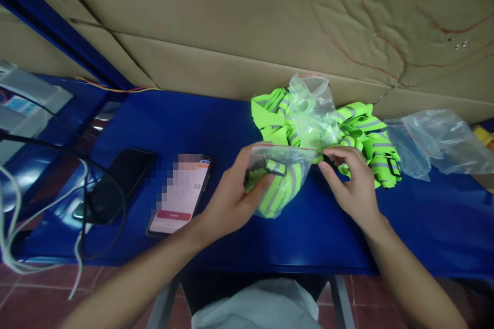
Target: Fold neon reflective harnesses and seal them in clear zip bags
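Note:
My left hand [243,190] grips a clear zip bag [283,185] with a folded yellow-green reflective strap and black buckle inside, thumb in front. At the bag's right top corner is my right hand [349,180], thumb and index finger close together; whether they pinch the bag's edge is hard to make out. Behind the hands lies a heap of loose reflective straps [365,126], with an open-looking clear bag [312,113] on top of it. More clear plastic bags [443,139] rest to the right of the heap.
Left of my hands, a lit phone [181,195] and a black device [121,182] lie on the blue table [231,252]. Cables [81,205] loop at the far left near a grey box [31,97]. Brown cardboard [231,20] stands along the back.

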`<state>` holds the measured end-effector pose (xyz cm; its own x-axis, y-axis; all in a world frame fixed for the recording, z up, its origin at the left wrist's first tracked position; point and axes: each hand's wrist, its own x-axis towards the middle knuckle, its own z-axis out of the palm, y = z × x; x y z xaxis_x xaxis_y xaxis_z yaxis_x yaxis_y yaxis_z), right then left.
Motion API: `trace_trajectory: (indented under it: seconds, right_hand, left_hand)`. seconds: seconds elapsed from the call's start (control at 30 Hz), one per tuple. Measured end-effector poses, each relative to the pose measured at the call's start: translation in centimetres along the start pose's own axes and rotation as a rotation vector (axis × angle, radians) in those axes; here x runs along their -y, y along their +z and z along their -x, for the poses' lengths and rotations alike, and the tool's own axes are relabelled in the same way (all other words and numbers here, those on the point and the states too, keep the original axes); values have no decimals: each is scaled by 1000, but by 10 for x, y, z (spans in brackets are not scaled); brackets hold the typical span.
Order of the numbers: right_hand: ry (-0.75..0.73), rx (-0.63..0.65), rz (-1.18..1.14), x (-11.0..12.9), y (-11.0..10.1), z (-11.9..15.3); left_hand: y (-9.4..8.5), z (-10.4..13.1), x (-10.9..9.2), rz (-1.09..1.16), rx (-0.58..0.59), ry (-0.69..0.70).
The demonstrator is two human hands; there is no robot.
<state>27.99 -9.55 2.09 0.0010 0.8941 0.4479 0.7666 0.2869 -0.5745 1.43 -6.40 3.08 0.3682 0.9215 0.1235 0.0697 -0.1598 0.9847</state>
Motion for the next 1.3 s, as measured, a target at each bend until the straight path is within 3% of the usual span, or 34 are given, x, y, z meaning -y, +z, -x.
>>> trace_trajectory:
  seconds: [0.2, 0.4, 0.53, 0.67, 0.8, 0.9, 0.97, 1.07, 1.17, 1.23, 1.3]
  right_hand:
    - [-107, 64, 75, -2, 6, 2]
    - [-211, 155, 202, 1, 18, 11]
    - [-328, 211, 222, 6, 28, 17]
    - [-265, 207, 389, 1, 29, 17]
    - [-272, 193, 498, -7, 25, 13]
    - [-292, 85, 447, -9, 14, 8]
    - [-260, -72, 424, -8, -1, 4]
    - [-145, -374, 465, -8, -31, 0]
    - [-77, -589, 566, -14, -55, -1]
    - [-70, -603, 613, -21, -60, -3]
    - [-74, -488, 634, -28, -55, -6]
  left_hand:
    - [0, -3, 10, 58, -109, 26]
    - [-16, -23, 8, -4, -492, 326]
    - [-37, -48, 12, -64, -644, 371]
    - [-53, -73, 30, -232, -794, 325]
    - [-50, -82, 43, -486, -665, 137]
    - [-31, -73, 31, -747, -544, 73]
    - [-12, -64, 18, -933, -403, 123]
    - [18, -52, 4, -1068, -102, 194]
    - [42, -49, 6, -1155, -10, 101]
    - [50, -52, 14, -1179, -5, 53]
    - [51, -59, 22, -1188, -22, 41]
